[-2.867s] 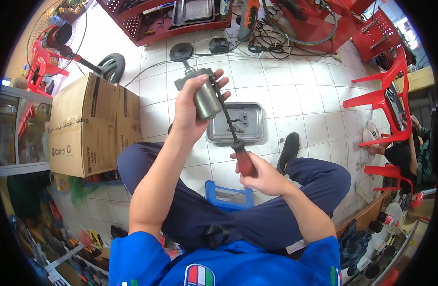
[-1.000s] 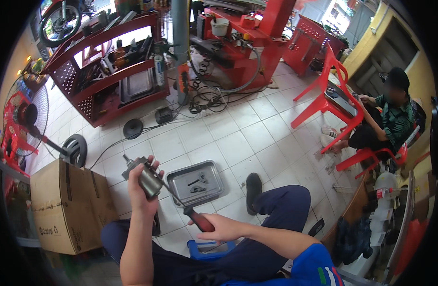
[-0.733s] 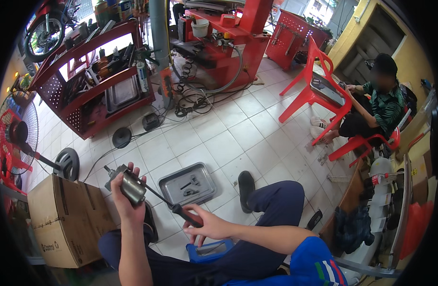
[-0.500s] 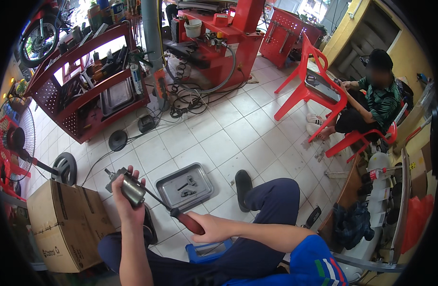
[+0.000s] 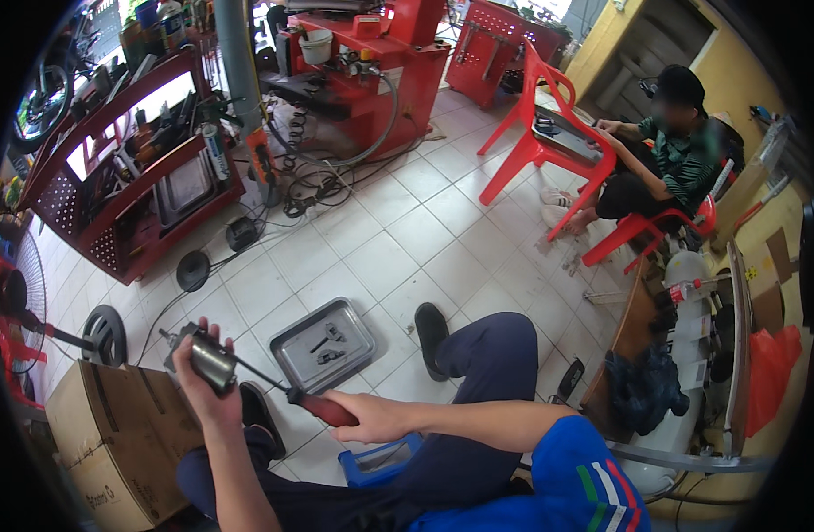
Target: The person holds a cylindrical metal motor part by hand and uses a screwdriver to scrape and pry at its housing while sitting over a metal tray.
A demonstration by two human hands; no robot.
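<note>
My left hand (image 5: 201,379) is wrapped round a cylindrical metal motor (image 5: 214,367), which looks like a small starter motor with a thin shaft at its far end. A screwdriver (image 5: 327,410) with a red and black handle is gripped in my right hand (image 5: 371,417). Its long shank points left to the motor's near side; I cannot make out exactly where the tip meets it. Beyond my hands, a shallow metal tray (image 5: 368,356) on the floor holds a few small metal parts (image 5: 330,341).
A cardboard box (image 5: 114,443) stands at the near left, beside a fan (image 5: 21,293). A blue stool (image 5: 380,461) is between my legs. Red tool cart (image 5: 114,230) and cables (image 5: 318,195) lie farther off. At right, a person (image 5: 673,160) sits by a red chair (image 5: 535,133).
The whole view has shifted, so the surroundings sit further left. Both hands keep their hold on the motor and the screwdriver, and the motor appears slightly turned.
</note>
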